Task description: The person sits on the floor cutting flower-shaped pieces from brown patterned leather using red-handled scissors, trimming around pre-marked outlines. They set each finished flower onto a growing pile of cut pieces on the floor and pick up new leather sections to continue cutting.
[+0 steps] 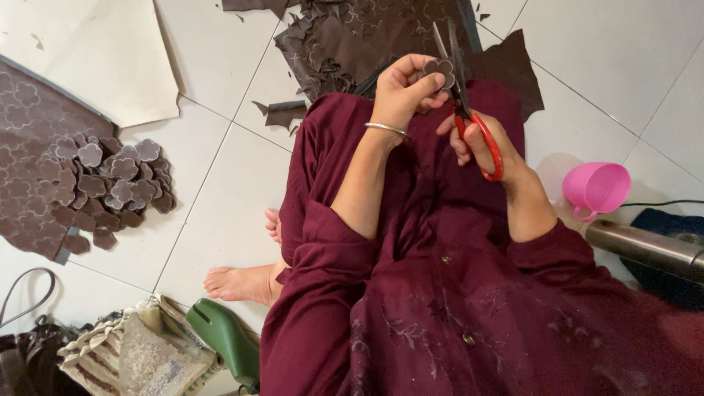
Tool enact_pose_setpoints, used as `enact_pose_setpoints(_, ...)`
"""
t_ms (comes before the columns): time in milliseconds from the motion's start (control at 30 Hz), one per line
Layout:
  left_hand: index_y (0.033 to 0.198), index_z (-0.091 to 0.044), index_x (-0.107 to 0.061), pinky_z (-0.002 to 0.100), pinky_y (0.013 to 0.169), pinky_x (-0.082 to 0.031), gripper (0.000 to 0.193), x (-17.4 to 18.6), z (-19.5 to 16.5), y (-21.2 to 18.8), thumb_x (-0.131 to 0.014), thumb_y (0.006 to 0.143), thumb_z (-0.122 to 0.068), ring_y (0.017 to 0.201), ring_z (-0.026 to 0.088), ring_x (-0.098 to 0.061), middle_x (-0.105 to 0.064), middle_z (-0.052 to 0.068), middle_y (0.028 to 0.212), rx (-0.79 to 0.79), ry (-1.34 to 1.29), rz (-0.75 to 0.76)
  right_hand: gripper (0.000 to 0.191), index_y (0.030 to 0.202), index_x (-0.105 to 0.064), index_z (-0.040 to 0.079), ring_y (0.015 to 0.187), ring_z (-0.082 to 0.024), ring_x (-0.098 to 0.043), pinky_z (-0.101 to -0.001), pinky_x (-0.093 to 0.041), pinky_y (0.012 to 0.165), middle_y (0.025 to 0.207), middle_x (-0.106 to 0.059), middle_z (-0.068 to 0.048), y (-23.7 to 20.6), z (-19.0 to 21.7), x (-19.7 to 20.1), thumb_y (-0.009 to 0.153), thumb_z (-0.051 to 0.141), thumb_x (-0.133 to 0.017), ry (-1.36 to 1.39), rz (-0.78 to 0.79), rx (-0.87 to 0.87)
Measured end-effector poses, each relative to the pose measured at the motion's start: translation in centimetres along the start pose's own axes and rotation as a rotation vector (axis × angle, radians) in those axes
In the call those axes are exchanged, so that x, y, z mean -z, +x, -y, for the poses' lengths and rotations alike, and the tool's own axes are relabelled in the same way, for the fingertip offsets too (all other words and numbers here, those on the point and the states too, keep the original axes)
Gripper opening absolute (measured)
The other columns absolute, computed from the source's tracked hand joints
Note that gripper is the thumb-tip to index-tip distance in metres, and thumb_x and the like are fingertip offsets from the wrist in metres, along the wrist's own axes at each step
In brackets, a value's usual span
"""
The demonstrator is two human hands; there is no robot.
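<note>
While the person sits on the tiled floor (220, 191) in a maroon dress (440, 293), both hands work raised above the lap. The left hand (402, 86) is closed in a pinch around a small brown flower-shaped cutout (438, 69), thumb and fingertips gripping its lower edge so the scalloped outline stays exposed to the blades. The right hand (480, 143) is wrapped through the red loops of a pair of scissors (462, 88), whose dark blades point up and away, right beside the cutout, apparently partly open. Beyond the knees lies a heap of brown fabric scraps (352, 40), seemingly dropped where they fall. Toward the floor's left edge, a pile of finished flower pieces (110, 180) rests on a patterned brown sheet (29, 132), kept apart from the waste. A pink cup (598, 187) sits at the right.
</note>
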State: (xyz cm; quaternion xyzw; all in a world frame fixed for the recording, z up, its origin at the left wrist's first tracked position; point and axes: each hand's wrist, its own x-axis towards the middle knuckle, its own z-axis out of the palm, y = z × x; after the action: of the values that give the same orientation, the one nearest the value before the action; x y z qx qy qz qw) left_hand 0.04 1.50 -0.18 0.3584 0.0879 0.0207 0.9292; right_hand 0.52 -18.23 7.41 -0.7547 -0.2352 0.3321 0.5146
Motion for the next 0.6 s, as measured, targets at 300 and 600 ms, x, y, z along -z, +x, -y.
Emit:
enact_pose_setpoints(300, 0.108, 0.0, -0.069, 0.02, 0.06, -0.057, 0.017, -0.05, -0.15, -0.12, -0.075, 0.092, -0.003, 0.07, 0.01, -0.07, -0.074, 0.007, 0.089, 0.0, -0.028, -0.004, 0.097, 0.106, -0.058, -0.003, 0.055, -0.009, -0.045, -0.0254, -0.045, 0.052, 0.068, -0.045, 0.001, -0.18, -0.14, 0.17, 0.085, 0.091, -0.042, 0.043, 0.019, -0.052)
enact_pose_setpoints(600, 0.092, -0.005, -0.068, 0.019, 0.056, -0.051, 0.019, -0.42, -0.63, -0.41, -0.083, 0.089, -0.016, 0.062, 0.007, -0.064, -0.071, 0.003, 0.074, -0.005, 0.068, -0.032, 0.096, 0.124, -0.057, -0.003, 0.067, -0.009, -0.044, -0.0258, -0.046, 0.064, 0.079, -0.045, 0.003, -0.25, -0.14, 0.33, 0.091, 0.086, -0.041, 0.13, 0.129, -0.004)
